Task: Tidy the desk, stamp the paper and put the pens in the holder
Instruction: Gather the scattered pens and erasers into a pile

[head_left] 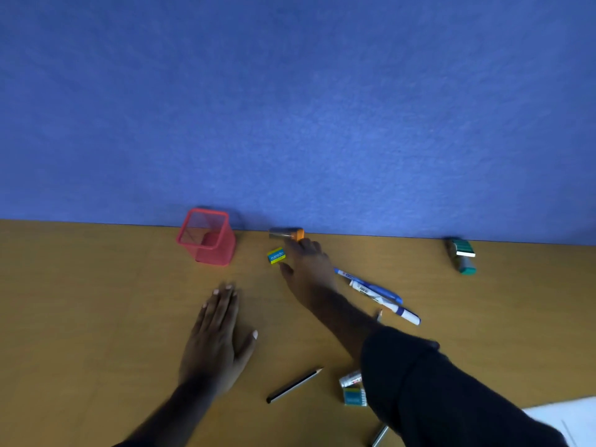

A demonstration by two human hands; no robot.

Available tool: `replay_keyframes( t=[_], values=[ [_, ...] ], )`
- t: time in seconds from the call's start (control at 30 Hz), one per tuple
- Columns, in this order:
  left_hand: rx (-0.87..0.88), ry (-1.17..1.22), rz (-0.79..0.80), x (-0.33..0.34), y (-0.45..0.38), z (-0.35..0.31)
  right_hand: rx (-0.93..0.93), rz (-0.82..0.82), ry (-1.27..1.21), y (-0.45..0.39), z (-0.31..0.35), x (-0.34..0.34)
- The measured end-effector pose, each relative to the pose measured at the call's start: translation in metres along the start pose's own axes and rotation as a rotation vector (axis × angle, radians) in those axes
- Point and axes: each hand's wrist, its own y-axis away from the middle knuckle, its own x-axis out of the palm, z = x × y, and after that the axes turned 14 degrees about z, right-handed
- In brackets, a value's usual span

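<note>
Fingertips of the right hand point(309, 262) reach the orange end of a small cylinder point(286, 234) lying on its side against the blue partition point(290, 108), just right of the red mesh pen holder point(206, 236); the fingers are extended and touch the orange cap, but whether they actually grip it cannot be told, since the hand covers the contact; the thumb is spread apart from them. The holder stands upright on the wooden desk point(80, 301), close to the partition; nothing can be made out inside it. A blue-and-yellow eraser point(276, 255) lies between the holder and the right hand, just beside the thumb side of that hand. The left hand point(217, 337) rests flat on the desk nearer the person than the holder, palm down, fingers straight and together, holding nothing. Right of the holder, beyond the right forearm, a blue pen point(371, 285) and a white marker point(387, 304) lie side by side, touching or nearly so; farther right still, near the partition, sits a green stamp point(461, 254), well apart from everything else. Nearer the person than the holder, a dark pencil point(294, 385) lies slanted; just right of it are a small white tube point(350, 379) and a teal box point(354, 396), partly hidden by the dark sleeve point(435, 391). White paper point(561, 417) shows at the lower right corner, far from the holder.
</note>
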Motion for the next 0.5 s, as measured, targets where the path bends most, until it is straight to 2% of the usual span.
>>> replay_keyframes(
  t=[0.07,0.17,0.27,0.33,0.4,0.5],
  values=[
    [0.000,0.000,0.006,-0.001,0.000,0.000,0.044,-0.078,0.016,0.024,-0.016,-0.005],
    [-0.002,0.003,0.011,-0.003,0.001,-0.002,0.214,-0.114,-0.014,0.063,-0.048,-0.015],
    [-0.005,-0.001,0.010,-0.006,0.002,-0.005,0.473,-0.051,0.027,0.096,-0.080,-0.025],
    [-0.007,0.009,0.006,-0.007,0.003,-0.006,0.557,0.042,0.039,0.110,-0.093,-0.027],
    [-0.005,0.011,0.008,-0.007,0.003,-0.005,0.483,0.108,0.040,0.114,-0.096,-0.025],
    [0.004,0.003,0.010,-0.007,0.004,-0.004,0.271,0.156,0.035,0.109,-0.086,-0.019]
  ],
)
